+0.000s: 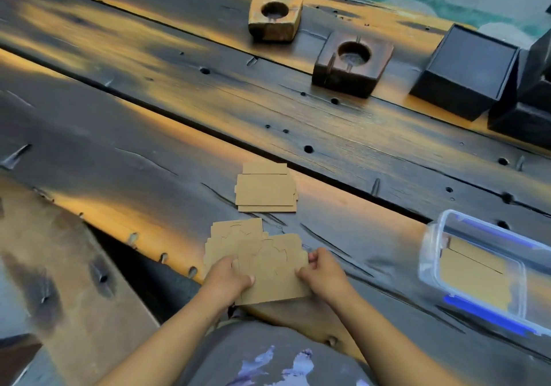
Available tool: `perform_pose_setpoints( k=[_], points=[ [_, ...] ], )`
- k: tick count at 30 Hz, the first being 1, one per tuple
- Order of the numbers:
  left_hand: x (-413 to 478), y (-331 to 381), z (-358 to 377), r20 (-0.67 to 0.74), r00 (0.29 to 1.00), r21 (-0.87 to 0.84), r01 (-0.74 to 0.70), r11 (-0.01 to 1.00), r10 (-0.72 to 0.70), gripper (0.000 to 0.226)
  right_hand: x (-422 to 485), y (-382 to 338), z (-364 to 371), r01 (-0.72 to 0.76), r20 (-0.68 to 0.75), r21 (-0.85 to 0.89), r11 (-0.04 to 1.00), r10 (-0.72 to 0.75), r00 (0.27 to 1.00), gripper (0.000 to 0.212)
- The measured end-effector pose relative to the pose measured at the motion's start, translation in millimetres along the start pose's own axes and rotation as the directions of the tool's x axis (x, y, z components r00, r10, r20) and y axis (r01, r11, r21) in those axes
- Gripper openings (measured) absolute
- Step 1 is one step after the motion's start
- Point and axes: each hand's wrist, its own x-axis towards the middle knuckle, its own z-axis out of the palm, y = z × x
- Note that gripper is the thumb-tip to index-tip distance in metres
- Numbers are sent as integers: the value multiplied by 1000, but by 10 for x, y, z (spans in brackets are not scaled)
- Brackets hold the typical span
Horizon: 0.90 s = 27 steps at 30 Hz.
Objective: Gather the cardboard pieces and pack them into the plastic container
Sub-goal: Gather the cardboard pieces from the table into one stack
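Both hands are on the job: the left hand (229, 275) pinches the left edge and the right hand (320, 269) pinches the right edge of a flat brown cardboard piece with curved cut lines (274, 269), held just over the near edge of the dark, scorched wooden plank table (149, 159). Under and just behind it, a loose fan of similar cut brown cardboard sheets (235, 233) lies ungathered. Further in, toward the middle of the table, a neat stack of plain brown cardboard rectangles (265, 190) sits untouched. Off at the right edge, the clear plastic container with blue clips (429, 254) stands open, with cardboard already flat inside. So, by my read: 1 batch packed, 2 groups left, roughly midway.
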Motion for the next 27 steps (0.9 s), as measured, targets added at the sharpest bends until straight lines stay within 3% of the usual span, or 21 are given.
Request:
perform_pose_setpoints(
  k=[3,6,9,14,21,27],
  points=[
    [184,-32,-389,-16,999,153,-28,988,30,31,95,-368,210,23,1,-30,999,-23,1000,21],
    [390,-91,-680,19,999,145,-40,989,37,23,231,-686,386,15,1,-61,998,-15,1000,20],
    [562,-101,-845,23,999,165,-42,985,38,38,315,-848,486,-5,-4,-80,997,5,1000,20],
    [765,-136,-960,25,999,231,-48,972,44,40,364,-918,638,-21,-10,-140,990,19,1000,24],
    [836,-140,-854,36,999,144,8,990,-14,47,442,-861,667,38,-58,-271,962,-56,997,18],
    [855,-111,-859,72,997,159,19,987,-31,47,490,-845,590,96,-7,-368,925,-106,994,22]
  ],
)
